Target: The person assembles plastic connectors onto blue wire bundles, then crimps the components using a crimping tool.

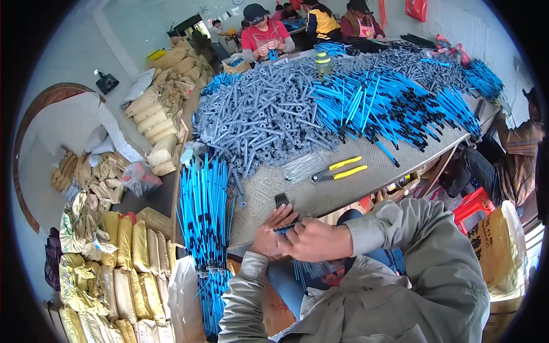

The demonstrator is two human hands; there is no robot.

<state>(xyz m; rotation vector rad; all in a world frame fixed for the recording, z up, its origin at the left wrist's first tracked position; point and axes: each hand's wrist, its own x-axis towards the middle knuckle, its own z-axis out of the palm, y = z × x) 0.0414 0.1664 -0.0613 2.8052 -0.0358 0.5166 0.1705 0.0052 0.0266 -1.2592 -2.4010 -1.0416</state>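
Observation:
Just past the near table edge my hands meet around a bundle of thin sticks (pixel 281 199). Its dark ends stick out beyond my left hand (pixel 270 233), and pale bluish lengths show below my hands. My left hand is closed round the bundle, fingers pointing away from me. Curled against it from the right is my right hand (pixel 315 239), closed at the same bundle; its fingertips are partly hidden. Yellow-handled pliers (pixel 342 167) lie on the table beyond my hands, beside a clear bag of thin pale sticks (pixel 306 166).
Grey plastic tubes (pixel 263 111) lie heaped across the table (pixel 257 194). Blue rods with black ends (pixel 372 106) are piled to the right; more blue rods (pixel 206 211) stand bundled at left. A green-lidded bottle (pixel 323 64) stands among the tubes. Co-workers (pixel 263 34) sit opposite. Sacks (pixel 123 286) are stacked left.

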